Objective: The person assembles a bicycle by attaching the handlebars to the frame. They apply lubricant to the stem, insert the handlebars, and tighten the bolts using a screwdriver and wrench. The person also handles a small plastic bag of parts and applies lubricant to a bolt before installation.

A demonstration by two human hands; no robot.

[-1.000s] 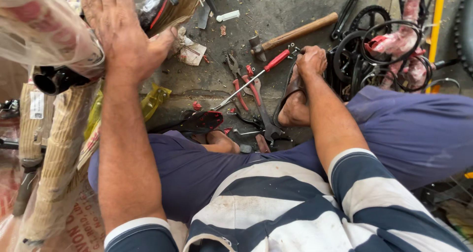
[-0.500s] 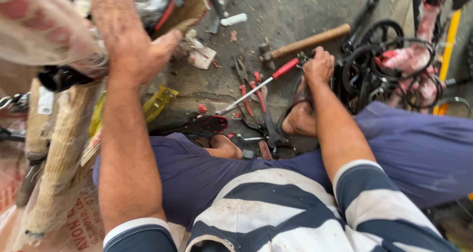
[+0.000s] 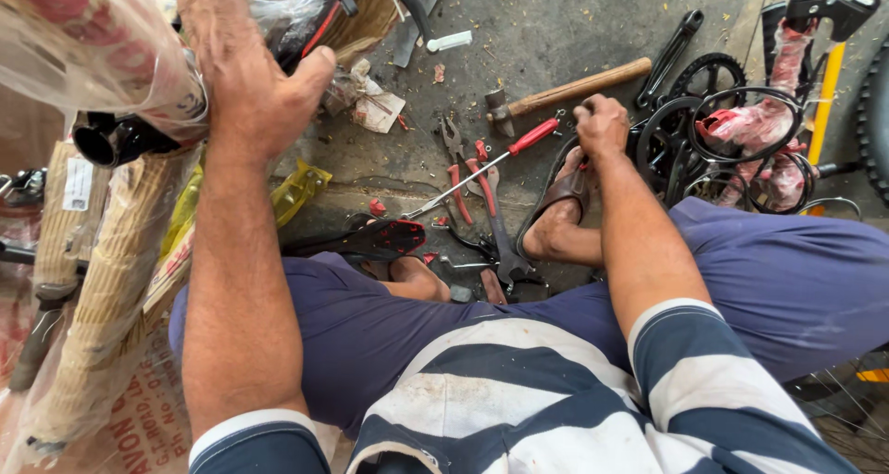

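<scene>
— Where's the left hand [image 3: 243,76]?
— Up on the plastic-wrapped bicycle frame [image 3: 102,67], grip clasped around it.
— And the right hand [image 3: 602,124]?
— Down at the floor [image 3: 556,20], closed on the red-handled screwdriver [image 3: 482,168], beside the sandalled foot [image 3: 556,205].
— Beyond?
— Wooden-handled hammer [image 3: 569,90], then chainrings [image 3: 704,113].

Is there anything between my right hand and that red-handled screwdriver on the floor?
Nothing visible does. The right hand sits right at the red handle end of the screwdriver, apparently touching it. The wooden-handled hammer lies just beyond, and the pliers lie under the shaft, neither blocking the handle.
</scene>
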